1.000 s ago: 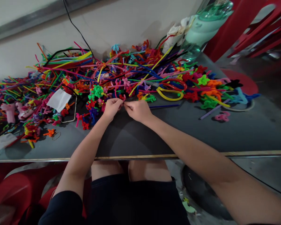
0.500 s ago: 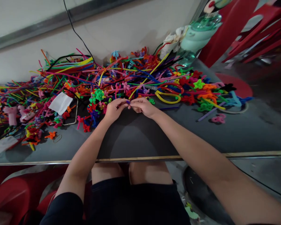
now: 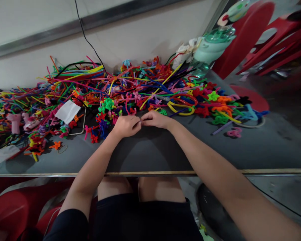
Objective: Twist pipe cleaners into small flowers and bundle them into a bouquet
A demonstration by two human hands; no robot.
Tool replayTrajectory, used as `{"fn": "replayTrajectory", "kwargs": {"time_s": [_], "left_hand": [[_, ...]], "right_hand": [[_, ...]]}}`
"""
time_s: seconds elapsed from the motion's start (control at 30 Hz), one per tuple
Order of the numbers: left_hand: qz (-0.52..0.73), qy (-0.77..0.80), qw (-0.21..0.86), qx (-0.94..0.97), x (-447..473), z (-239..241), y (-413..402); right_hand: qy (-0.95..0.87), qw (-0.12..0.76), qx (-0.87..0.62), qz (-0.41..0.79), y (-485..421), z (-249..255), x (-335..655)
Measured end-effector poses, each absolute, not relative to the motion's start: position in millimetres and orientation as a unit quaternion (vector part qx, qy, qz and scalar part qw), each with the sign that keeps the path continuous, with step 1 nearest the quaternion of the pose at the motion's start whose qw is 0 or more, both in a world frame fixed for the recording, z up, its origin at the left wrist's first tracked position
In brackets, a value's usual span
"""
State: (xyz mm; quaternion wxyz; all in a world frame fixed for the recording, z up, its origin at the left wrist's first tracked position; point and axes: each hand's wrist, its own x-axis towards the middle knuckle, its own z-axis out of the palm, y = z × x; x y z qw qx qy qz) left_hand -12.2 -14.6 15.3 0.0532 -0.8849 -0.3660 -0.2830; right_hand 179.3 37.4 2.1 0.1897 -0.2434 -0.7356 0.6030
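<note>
My left hand (image 3: 125, 126) and my right hand (image 3: 155, 119) meet fingertip to fingertip over the dark grey table (image 3: 150, 150), just in front of a big heap of coloured pipe cleaners (image 3: 130, 87). Both hands are closed in a pinch. What they pinch is hidden between the fingers; a thin purple pipe cleaner (image 3: 177, 112) runs off to the right from my right hand. Small twisted pipe-cleaner flowers, among them a green one (image 3: 107, 104), lie just beyond my left hand.
A white paper scrap (image 3: 68, 111) lies left of the hands. A mint-green bottle (image 3: 210, 47) stands at the back right, red plastic chairs (image 3: 273, 36) beyond it. A black cable (image 3: 87, 36) hangs down the wall. Table's front edge (image 3: 150, 173) runs above my knees.
Both hands have drawn back a little towards me from the heap and stayed pinched together. The purple tip seen between the fingers half a second ago is now hidden.
</note>
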Motion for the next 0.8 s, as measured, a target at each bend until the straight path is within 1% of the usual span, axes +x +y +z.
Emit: {"fn": "replayTrajectory", "kwargs": {"time_s": [0.1, 0.2, 0.3, 0.37, 0.43, 0.5, 0.6, 0.8], "left_hand": [[-0.324, -0.411, -0.03, -0.852, -8, 12, -15], [-0.389, -0.482, -0.133, -0.774, -3, 12, -12], [-0.447, -0.55, -0.201, -0.676, -1, 11, -7], [-0.467, -0.571, -0.236, -0.632, 0, 10, -3], [-0.479, -0.564, -0.274, -0.614, -1, 8, 0], [-0.486, -0.535, -0.315, -0.615, 0, 5, 2], [-0.508, -0.49, -0.356, -0.612, 2, 1, 3], [-0.532, -0.449, -0.378, -0.61, 5, -7, 5]], "right_hand": [[-0.766, 0.198, -0.254, 0.556, 36, 0, 178], [-0.782, 0.27, -0.294, 0.478, 27, 0, 171], [-0.808, 0.354, -0.362, 0.302, 11, 3, 159], [-0.821, 0.368, -0.394, 0.188, 2, 3, 151], [-0.821, 0.374, -0.413, 0.13, -3, 3, 147], [-0.807, 0.386, -0.43, 0.123, -3, 2, 147], [-0.775, 0.413, -0.455, 0.147, -2, 3, 150], [-0.752, 0.434, -0.47, 0.16, 2, 2, 152]]}}
